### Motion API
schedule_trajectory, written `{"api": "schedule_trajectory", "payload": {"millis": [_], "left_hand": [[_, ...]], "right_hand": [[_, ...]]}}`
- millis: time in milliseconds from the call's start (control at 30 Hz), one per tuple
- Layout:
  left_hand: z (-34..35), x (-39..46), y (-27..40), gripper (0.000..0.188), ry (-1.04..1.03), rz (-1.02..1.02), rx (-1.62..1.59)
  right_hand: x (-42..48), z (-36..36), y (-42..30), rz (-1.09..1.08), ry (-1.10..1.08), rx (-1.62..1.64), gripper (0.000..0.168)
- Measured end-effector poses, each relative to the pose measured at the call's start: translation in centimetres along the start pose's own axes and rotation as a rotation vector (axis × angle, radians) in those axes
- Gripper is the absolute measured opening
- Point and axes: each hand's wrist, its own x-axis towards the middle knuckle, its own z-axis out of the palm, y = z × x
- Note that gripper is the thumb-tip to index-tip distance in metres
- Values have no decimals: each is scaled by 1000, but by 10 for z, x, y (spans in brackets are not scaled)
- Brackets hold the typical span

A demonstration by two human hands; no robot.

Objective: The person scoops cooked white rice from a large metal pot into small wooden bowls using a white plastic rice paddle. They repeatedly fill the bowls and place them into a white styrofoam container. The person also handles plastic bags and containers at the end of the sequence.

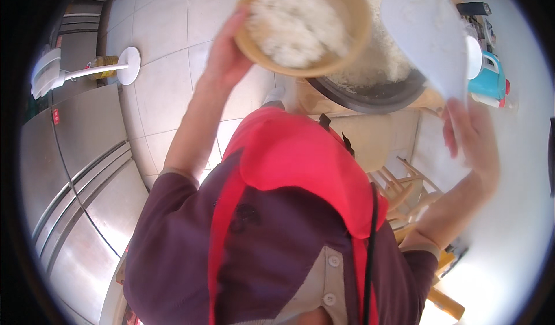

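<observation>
My left hand [230, 50] grips the rim of a tan bowl [303, 70] on its left side. Cooked white rice [295, 26] is heaped inside, and the bowl is held up in the air, slightly blurred. In my right hand [470, 130] is the handle of a large white rice paddle [427, 34], its blade pointing up and away from me with some rice grains on it. Below and between them stands a wide dark pot [368, 102] that holds more rice [386, 54]. The bowl and the paddle hide part of the pot.
A wooden stand [312, 97] bears the pot. Wooden chairs [403, 190] are under my right arm. A turquoise jug [490, 82] is by the right wall. Stainless steel cabinets [82, 130], a white fan [47, 73] and an oil bottle [104, 65] are on the left.
</observation>
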Motion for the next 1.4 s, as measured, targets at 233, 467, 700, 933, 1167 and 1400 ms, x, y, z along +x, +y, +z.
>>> {"api": "schedule_trajectory", "payload": {"millis": [233,467,700,933,1167,1400], "left_hand": [[-67,-19,34,49,164,226,-17],[-82,-31,26,52,213,234,-21],[-98,-33,16,54,236,172,-52],[-97,-29,21,55,238,126,22],[-94,-26,18,58,283,109,42],[-94,-18,21,59,283,113,71]], "right_hand": [[116,85,85,-425,223,-923,24],[177,135,60,-448,307,-893,13],[144,138,65,-539,137,-972,13],[197,140,18,-611,319,-958,11],[171,162,39,-611,130,-1109,9],[143,81,57,-391,56,-1095,19]]}}
